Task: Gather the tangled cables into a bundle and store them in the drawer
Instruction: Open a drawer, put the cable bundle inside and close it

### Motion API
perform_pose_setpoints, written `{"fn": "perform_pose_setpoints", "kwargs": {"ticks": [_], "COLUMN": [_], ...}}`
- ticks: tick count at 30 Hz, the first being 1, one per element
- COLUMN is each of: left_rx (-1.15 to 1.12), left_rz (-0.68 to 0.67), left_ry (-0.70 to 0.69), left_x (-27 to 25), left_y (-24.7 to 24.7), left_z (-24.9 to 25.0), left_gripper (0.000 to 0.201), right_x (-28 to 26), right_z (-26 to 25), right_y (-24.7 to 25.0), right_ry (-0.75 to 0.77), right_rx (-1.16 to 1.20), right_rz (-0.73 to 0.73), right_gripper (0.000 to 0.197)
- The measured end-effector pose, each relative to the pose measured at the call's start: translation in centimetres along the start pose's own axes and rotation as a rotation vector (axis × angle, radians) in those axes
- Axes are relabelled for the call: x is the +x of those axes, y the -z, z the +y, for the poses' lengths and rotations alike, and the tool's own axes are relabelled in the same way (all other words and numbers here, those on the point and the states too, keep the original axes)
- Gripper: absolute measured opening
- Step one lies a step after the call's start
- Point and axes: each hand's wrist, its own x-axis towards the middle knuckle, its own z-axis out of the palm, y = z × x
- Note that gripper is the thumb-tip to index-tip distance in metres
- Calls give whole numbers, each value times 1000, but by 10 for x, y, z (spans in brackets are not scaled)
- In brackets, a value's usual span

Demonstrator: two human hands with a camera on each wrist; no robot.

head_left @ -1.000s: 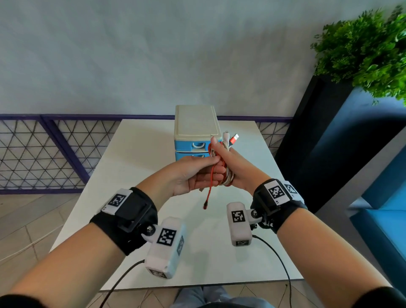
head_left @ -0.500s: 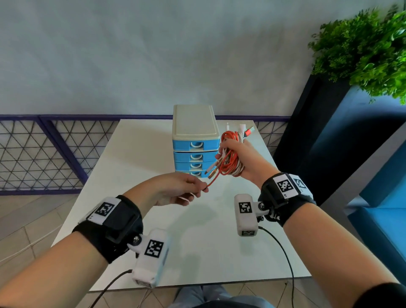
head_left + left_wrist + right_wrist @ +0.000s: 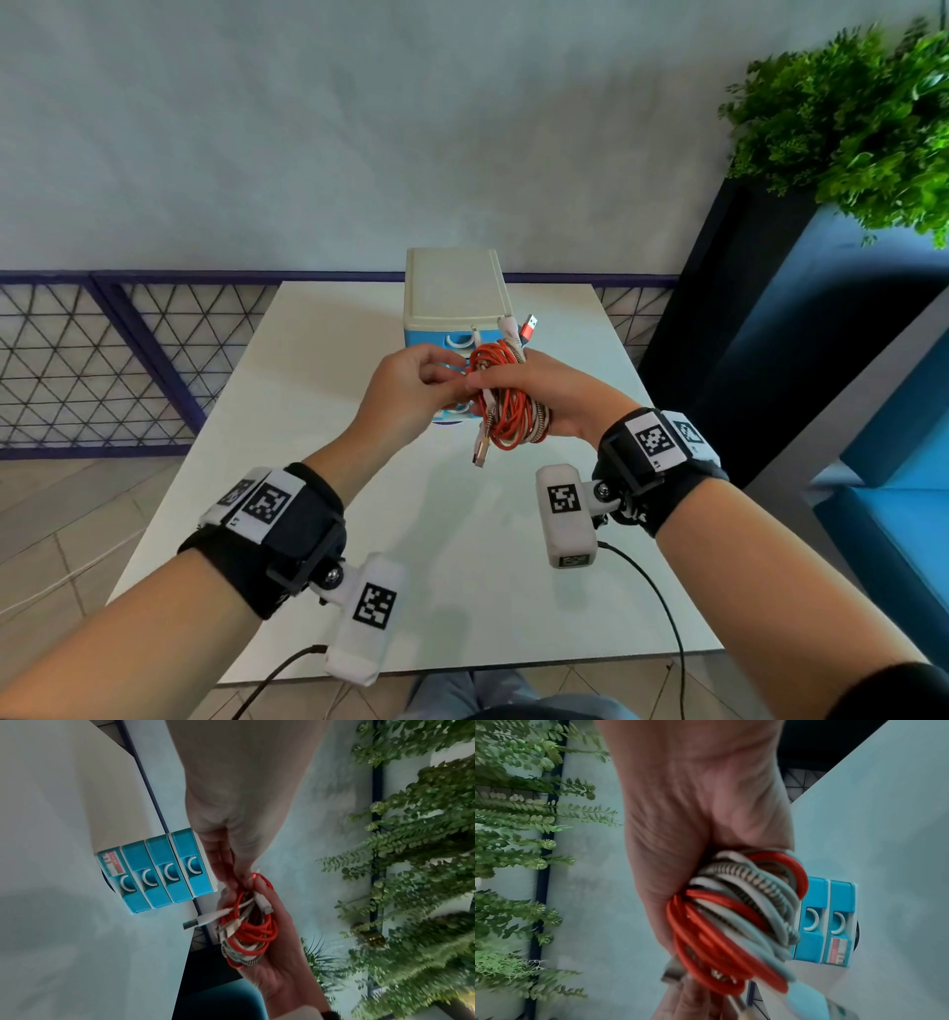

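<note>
Right now the widest thing before you is the white counter (image 3: 318,411), and at its far side stands the small drawer unit (image 3: 452,288), cream on top with blue drawer fronts, all of them closed as far as the left wrist view shows. Above the counter and in front of that unit your two hands meet. Your right hand (image 3: 554,395) is wrapped round the cable bundle (image 3: 506,406), a coil of orange, white and braided cords, with plugs sticking out above and one hanging loose below. Your left hand (image 3: 405,390) pinches at the near side of the coil beside your right thumb, apparently tucking in a strand, though which cord it holds is hard to tell. So the gathering step looks nearly done and storing has not begun. Next you will likely need a free hand: keep your right one closed on the coil, reach with the left for a drawer handle (image 3: 194,865), and mind the dangling plug (image 3: 480,455)
</note>
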Motion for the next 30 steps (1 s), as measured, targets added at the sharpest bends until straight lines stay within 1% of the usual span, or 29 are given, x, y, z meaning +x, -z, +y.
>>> {"fn": "perform_pose_setpoints", "kwargs": {"ticks": [2,3,4,5,6,7,10,11,12,13,15,19,21,23,24,26,27,28,29,30], "left_rx": [-103,-111,-68,32,183,379,978,1129,1249,1341,1398,1329,1332,1335,1340,1368,1381,1398,1419,1438], "left_rz": [-23,-43,-60,-73,-88,-106,-181,-198,-209,-213,-220,-217,-217,-215,-207,-187,-190,-208,-235,-265], "left_ry": [71,81,62,13,-68,-172,-546,-669,-767,-837,-932,-1068,-1111,-1137,-1143,-1129,-1084,-1004,-898,-784], "left_x": [0,-1,0,0,0,0,2,3,6,7,12,20,24,26,26,27,28,28,28,30], "left_y": [4,7,10,13,17,20,23,23,21,18,12,7,5,3,2,0,-1,-1,-2,-2], "left_z": [-1,-1,-1,-2,-2,-2,1,2,1,1,-5,-10,-10,-11,-12,-15,-18,-19,-22,-24], "left_gripper": [29,28,24,22,25,33,72,82,87,89,82,50,38,27,21,13,13,16,22,28], "right_x": [0,0,0,1,2,3,5,6,6,5,5,4,5,9,10,11,11,9,8,9], "right_z": [1,2,2,2,1,1,-2,-3,-5,-7,-9,-8,-5,-3,-3,-5,-6,-6,-4,3], "right_y": [1,3,3,4,4,3,-3,-6,-9,-12,-14,-13,-12,-11,-10,-8,-9,-13,-18,-24], "right_ry": [-12,-21,-32,-45,-55,-65,-100,-112,-122,-131,-162,-221,-234,-228,-220,-169,-128,-79,-24,34], "right_rx": [-20,-42,-70,-93,-111,-132,-225,-251,-270,-284,-299,-269,-249,-297,-385,-649,-772,-873,-983,-1124], "right_rz": [18,46,80,106,119,119,68,35,-7,-49,-109,-206,-215,-222,-222,-138,-68,6,85,169], "right_gripper": [22,18,15,13,12,10,9,7,3,1,4,3,3,9,15,30,32,33,38,51]}}
